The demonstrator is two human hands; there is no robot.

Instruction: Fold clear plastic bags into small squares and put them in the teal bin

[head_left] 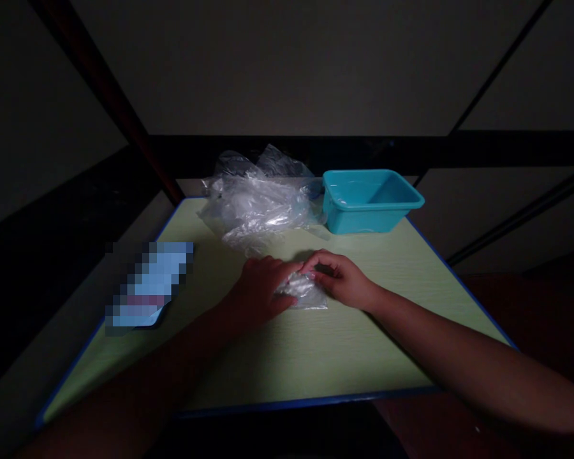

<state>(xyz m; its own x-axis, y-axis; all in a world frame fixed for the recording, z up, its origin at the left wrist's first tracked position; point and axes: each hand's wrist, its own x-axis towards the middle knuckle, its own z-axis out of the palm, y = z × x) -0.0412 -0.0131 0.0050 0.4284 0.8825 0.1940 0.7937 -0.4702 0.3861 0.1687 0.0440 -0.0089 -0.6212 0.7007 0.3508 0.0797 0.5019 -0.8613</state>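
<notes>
A small clear plastic bag [310, 296] lies on the table in front of me, crinkled and shiny. My left hand [261, 287] grips it from the left, thumb on the near side and fingers on the far side. From the right, my right hand [342, 278] pinches the bag's upper part between thumb and bent forefinger. Both hands' fingertips almost meet over it. Part of the bag is hidden under the left fingers, and I cannot make out whether anything is inside.
A heap of crumpled clear plastic bags [268, 204] lies at the back of the pale green table [316, 370]. To its right stands a turquoise plastic basin [368, 220]. A phone with a lit, blurred-out screen [153, 284] rests near the left edge. Dark panels rise behind.
</notes>
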